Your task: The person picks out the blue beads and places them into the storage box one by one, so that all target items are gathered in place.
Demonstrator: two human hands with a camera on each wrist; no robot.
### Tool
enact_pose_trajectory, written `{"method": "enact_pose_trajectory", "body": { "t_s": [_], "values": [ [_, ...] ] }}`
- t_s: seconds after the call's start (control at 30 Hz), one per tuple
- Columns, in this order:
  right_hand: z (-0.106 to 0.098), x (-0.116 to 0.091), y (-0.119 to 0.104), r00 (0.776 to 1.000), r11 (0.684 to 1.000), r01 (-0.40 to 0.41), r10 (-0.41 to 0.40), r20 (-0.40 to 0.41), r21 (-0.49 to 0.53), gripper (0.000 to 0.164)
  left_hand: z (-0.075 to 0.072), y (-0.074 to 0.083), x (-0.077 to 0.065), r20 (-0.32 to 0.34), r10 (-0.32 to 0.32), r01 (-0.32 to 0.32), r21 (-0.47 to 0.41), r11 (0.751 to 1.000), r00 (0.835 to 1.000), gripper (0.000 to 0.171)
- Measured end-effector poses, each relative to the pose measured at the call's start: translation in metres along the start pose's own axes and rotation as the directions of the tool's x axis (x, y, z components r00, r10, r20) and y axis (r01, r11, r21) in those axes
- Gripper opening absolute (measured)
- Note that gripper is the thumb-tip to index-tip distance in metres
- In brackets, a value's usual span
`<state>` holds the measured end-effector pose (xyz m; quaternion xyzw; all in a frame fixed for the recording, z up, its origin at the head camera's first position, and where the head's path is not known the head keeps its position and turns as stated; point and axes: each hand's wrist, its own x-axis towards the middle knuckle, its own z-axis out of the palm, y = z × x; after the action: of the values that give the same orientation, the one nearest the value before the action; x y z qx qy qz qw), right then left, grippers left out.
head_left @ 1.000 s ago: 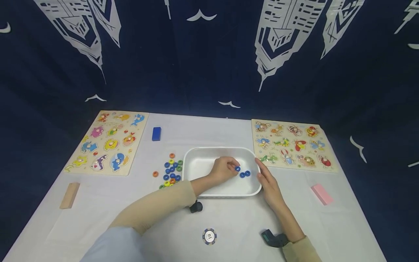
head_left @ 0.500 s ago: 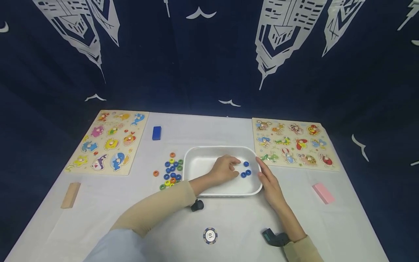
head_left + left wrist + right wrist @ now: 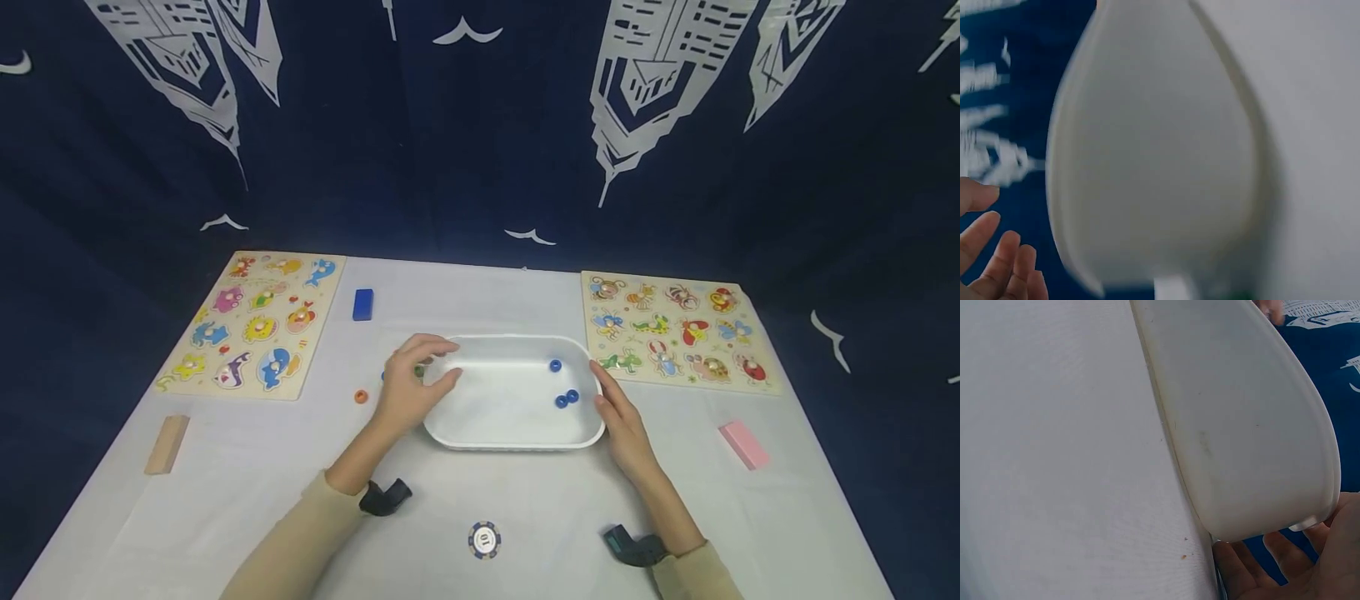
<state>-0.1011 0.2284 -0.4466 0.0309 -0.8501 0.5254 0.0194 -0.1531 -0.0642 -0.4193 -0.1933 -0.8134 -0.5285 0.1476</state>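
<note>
A white tray lies mid-table with three beads at its right: one blue bead apart, and two more below it, close together. My left hand hovers over the tray's left end, thumb and fingers spread apart, with nothing seen between them; its fingers show at the left wrist view's edge. My right hand rests along the tray's right end, fingers fairly straight; in the right wrist view its fingertips touch the wall. Most beads left of the tray are hidden behind my left hand; an orange bead shows.
Two animal picture boards stand back left and back right. Around the tray are a blue block, a wooden block, a pink block and a poker chip. A dark printed cloth hangs behind.
My left hand has let go of a blue bead in the tray and moved left to the tray's left end. My right hand has stayed at the right end.
</note>
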Motion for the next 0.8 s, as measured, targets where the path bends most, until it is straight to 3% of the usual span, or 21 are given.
{"method": "enact_pose_trajectory", "body": {
  "t_s": [0.13, 0.3, 0.5, 0.7, 0.8],
  "values": [
    [0.000, 0.001, 0.005, 1.000, 1.000, -0.012, 0.012, 0.001, -0.003, 0.045, -0.031, -0.031, -0.014, -0.141, -0.141, 0.140, -0.018, 0.990, 0.980, 0.027],
    [0.001, 0.006, 0.025, 1.000, 1.000, -0.013, 0.013, 0.008, 0.001, 0.045, -0.051, -0.059, -0.025, -0.224, -0.275, 0.278, -0.022, 0.960, 0.935, 0.029],
    [0.002, 0.009, 0.035, 1.000, 1.000, 0.007, -0.007, -0.003, 0.006, 0.044, -0.053, -0.079, -0.030, -0.214, -0.351, 0.357, -0.007, 0.934, 0.912, 0.029],
    [0.001, 0.005, 0.021, 1.000, 1.000, -0.002, 0.002, 0.008, 0.004, 0.045, -0.049, -0.093, -0.034, -0.164, -0.423, 0.444, 0.122, 0.888, 0.891, 0.028],
    [0.000, 0.002, 0.009, 1.000, 1.000, -0.004, 0.004, 0.003, 0.004, 0.045, -0.047, -0.097, -0.034, -0.140, -0.426, 0.447, 0.196, 0.873, 0.894, 0.030]
  ]
}}
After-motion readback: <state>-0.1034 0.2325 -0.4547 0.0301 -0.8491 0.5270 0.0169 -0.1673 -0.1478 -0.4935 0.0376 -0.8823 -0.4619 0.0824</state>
